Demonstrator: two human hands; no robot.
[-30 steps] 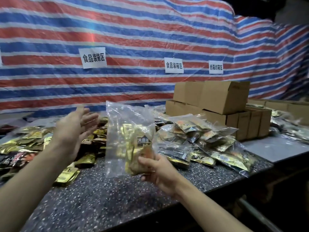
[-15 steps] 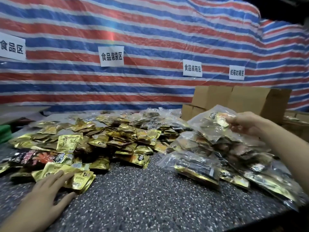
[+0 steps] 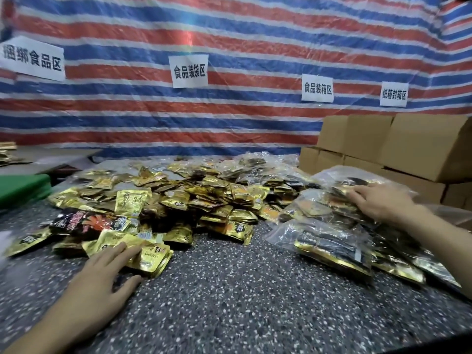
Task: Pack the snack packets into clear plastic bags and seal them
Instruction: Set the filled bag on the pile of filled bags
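A heap of loose gold snack packets point(image 3: 178, 198) covers the middle of the speckled table point(image 3: 229, 297). My left hand point(image 3: 102, 274) lies flat with straight fingers on the nearest gold packets point(image 3: 150, 256) at the heap's front left. To the right is a pile of filled clear plastic bags point(image 3: 329, 241). My right hand point(image 3: 380, 203) rests on the topmost filled bag point(image 3: 339, 180) with its fingers spread and slightly bent; nothing is pinched that I can see.
Stacked cardboard boxes point(image 3: 413, 146) stand behind the filled bags at the right. A black and red packet point(image 3: 86, 222) lies at the heap's left. A green object point(image 3: 20, 187) sits at the far left. A striped tarp with paper signs point(image 3: 189, 70) hangs behind.
My right hand carried a filled bag to the right, set it on the pile and now rests on it. My left hand came down onto the loose gold packets.
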